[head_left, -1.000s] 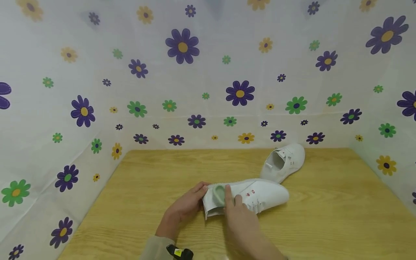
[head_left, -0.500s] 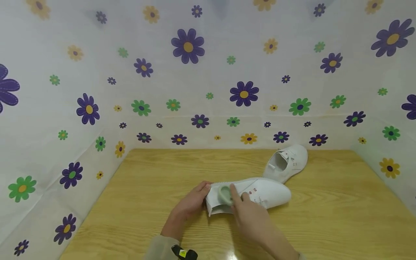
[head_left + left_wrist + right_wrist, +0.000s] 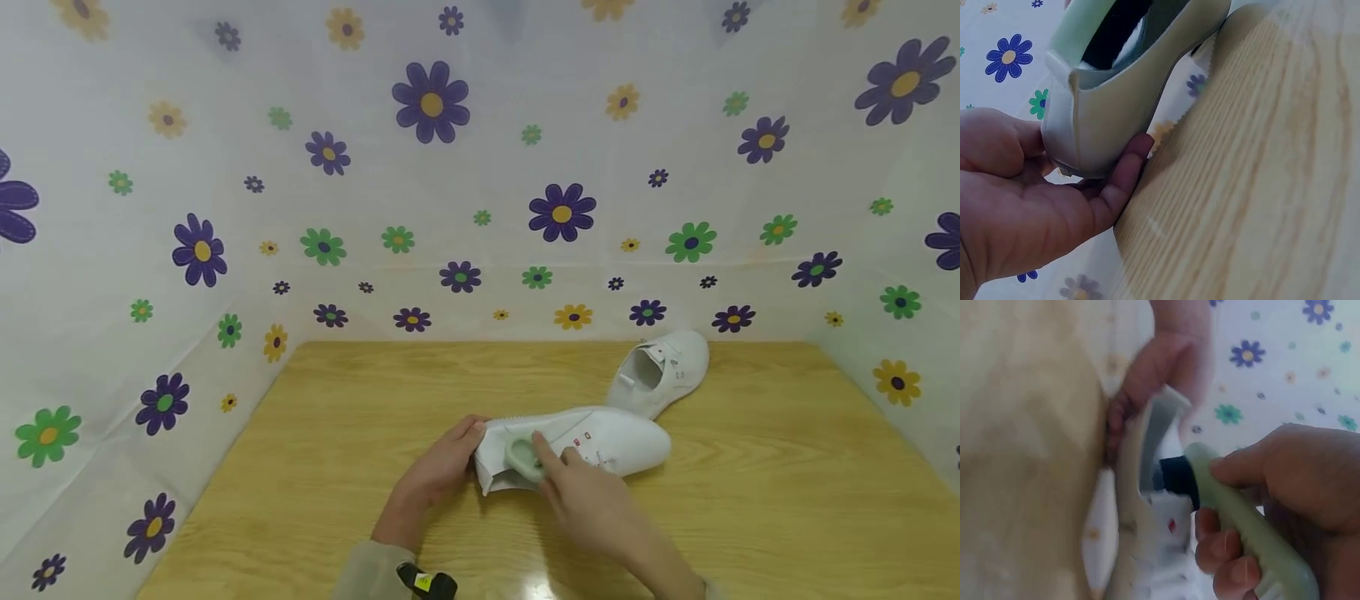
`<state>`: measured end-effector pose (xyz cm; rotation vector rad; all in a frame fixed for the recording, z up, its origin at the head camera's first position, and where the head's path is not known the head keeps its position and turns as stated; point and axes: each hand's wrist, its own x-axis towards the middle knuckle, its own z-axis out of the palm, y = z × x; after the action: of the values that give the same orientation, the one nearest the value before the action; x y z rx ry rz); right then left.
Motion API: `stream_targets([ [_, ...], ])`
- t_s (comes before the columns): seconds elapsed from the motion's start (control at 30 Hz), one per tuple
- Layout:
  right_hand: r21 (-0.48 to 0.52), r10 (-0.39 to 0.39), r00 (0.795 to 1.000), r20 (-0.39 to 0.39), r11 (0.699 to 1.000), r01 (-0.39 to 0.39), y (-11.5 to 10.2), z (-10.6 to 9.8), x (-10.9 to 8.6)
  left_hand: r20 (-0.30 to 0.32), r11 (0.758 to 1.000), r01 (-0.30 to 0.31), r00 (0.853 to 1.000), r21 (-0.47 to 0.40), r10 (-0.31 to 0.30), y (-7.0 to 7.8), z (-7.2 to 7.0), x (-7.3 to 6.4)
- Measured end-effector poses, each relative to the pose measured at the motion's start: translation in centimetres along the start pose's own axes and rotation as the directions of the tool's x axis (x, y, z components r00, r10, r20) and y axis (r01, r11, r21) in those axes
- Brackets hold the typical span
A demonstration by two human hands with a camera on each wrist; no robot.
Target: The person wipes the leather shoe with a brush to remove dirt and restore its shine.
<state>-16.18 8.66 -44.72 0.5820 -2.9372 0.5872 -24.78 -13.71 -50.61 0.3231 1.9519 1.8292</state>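
A white shoe [image 3: 633, 437] with small red marks lies tipped on its side on the table, toe to the right and opening toward me. My left hand [image 3: 438, 471] grips its heel, thumb on one side and fingers round the other, as the left wrist view shows. My right hand [image 3: 596, 504] holds a light green scrubbing brush [image 3: 1244, 528] by its handle, index finger stretched along its back. In the right wrist view the brush's dark bristles [image 3: 1177, 475] meet the shoe's side near the opening. The bristles are hidden in the head view.
A second white shoe [image 3: 688, 367] stands behind the first, near the table's back edge, close to the first shoe's toe. The wood-patterned table [image 3: 360, 392] is walled at the back and sides by a white sheet [image 3: 480, 167] printed with flowers.
The shoe and both hands appear slightly further right, partly because the head view has shifted. The brush has shifted a little on the shoe's side; both grips stay the same.
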Motion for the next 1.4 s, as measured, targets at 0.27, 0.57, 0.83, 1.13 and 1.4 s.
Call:
stream_targets([
  [0.27, -0.029, 0.16, 0.983, -0.091, 0.986, -0.163, 2.4, -1.0, 0.1, 0.0, 1.0, 0.02, 1.0, 0.005, -0.02, 0.4, 0.2, 0.1],
  [0.57, -0.024, 0.082, 0.996, -0.044, 0.996, -0.083, 2.6, -1.5, -0.3, 0.018, 1.0, 0.012, 1.0, 0.01, -0.012, 0.5, 0.0, -0.1],
  [0.83, 0.026, 0.016, 0.998, 0.056, 0.999, -0.018, 3.4, -1.2, -0.3, 0.021, 1.0, 0.017, 1.0, 0.001, -0.017, 0.7, 0.0, -0.1],
  [1.13, -0.04, 0.104, 0.994, -0.031, 0.994, -0.105, 6.3, -3.2, -1.1, 0.007, 1.0, 0.013, 1.0, 0.028, -0.013, 0.4, 0.0, 0.1],
  [1.4, 0.049, 0.033, 0.999, 0.024, 0.998, -0.034, 6.4, -3.5, -1.1, 0.017, 1.0, 0.01, 1.0, 0.026, -0.01, 0.3, -0.2, 0.0],
])
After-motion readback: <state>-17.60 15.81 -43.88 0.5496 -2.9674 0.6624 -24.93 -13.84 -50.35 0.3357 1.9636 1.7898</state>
